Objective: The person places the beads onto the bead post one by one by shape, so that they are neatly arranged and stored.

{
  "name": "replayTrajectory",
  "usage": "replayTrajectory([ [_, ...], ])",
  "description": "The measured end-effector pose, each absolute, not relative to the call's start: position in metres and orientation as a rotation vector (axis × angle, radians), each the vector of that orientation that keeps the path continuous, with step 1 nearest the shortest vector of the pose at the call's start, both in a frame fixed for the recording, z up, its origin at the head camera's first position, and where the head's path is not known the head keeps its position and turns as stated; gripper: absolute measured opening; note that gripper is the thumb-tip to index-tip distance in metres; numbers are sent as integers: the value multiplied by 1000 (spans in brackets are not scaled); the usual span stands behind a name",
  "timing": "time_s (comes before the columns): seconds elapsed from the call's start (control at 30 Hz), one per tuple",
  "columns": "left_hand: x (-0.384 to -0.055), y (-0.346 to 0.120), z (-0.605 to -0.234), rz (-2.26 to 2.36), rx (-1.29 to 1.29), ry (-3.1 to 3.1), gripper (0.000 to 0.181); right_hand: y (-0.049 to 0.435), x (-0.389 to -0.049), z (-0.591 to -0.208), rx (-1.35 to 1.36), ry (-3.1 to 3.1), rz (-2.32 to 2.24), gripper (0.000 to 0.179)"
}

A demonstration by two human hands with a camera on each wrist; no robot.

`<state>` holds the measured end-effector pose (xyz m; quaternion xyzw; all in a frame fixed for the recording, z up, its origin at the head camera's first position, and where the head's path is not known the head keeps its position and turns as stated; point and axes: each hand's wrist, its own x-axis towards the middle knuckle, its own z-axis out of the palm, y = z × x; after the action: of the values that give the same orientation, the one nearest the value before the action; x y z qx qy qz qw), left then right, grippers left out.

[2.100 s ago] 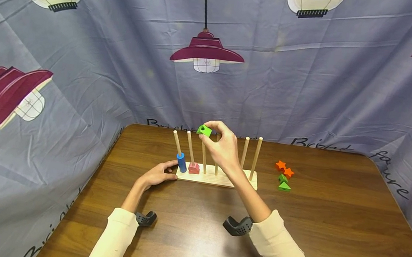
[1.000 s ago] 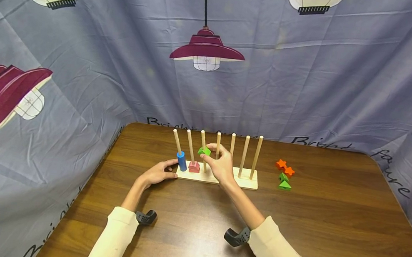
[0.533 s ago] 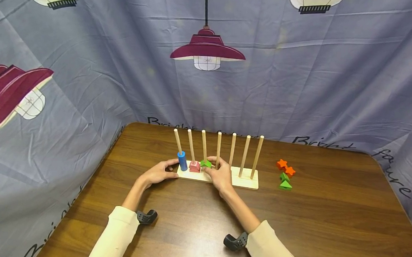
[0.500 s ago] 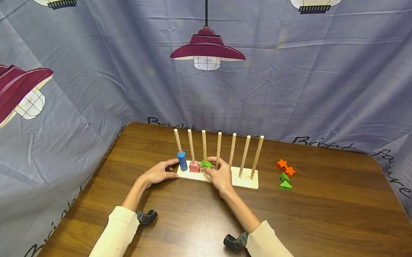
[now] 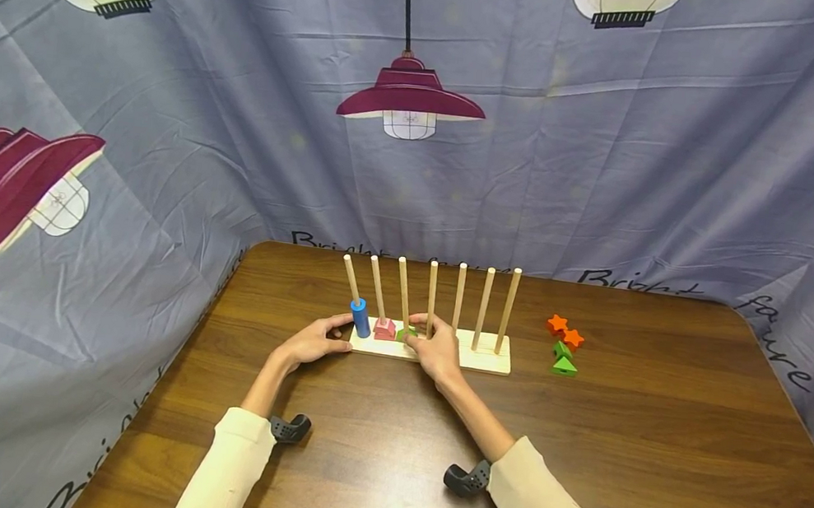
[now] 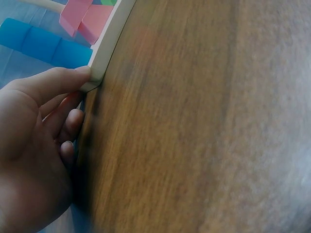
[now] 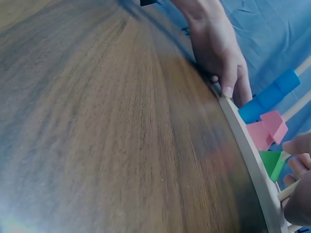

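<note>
A wooden peg board [image 5: 483, 363] with several upright pegs stands on the table. My left hand [image 5: 310, 343] grips its left end, the thumb at the front corner in the left wrist view and the other fingers bent behind. A stack of blue cylinders [image 5: 360, 320] fills the bottom of the first peg. Pink angular blocks [image 6: 92, 20] sit on the second. Low on the third peg is a green triangular block [image 7: 272, 165], which my right hand [image 5: 438, 351] pinches between thumb and fingers. The hand partly hides it in the head view.
Right of the board, two orange star blocks [image 5: 573, 338] and two green triangular blocks [image 5: 564, 367] lie on the brown wooden table [image 5: 655, 446]. The remaining pegs [image 5: 508, 310] rise bare around and right of my right hand. A lamp-printed curtain [image 5: 608, 184] hangs behind the table.
My right hand has brought the green triangular block from above the third peg down along it to the base. The left hand has stayed at the board's end.
</note>
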<state>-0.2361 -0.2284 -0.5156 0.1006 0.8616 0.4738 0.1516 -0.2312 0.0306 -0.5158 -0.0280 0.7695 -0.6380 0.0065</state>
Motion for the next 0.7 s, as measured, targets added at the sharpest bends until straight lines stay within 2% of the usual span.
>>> replayTrajectory([
  [0.27, -237, -228, -516, 1355, 302, 2468, 63, 67, -212, -505, -278, 2383, -1862, 56],
  [0.47, -237, -230, -516, 1367, 296, 2463, 64, 113, -205, -492, -446, 2461, -1749, 35],
  [0.7, -235, -230, -517, 1371, 299, 2465, 64, 184, -197, -486, -375, 2796, -1627, 23],
])
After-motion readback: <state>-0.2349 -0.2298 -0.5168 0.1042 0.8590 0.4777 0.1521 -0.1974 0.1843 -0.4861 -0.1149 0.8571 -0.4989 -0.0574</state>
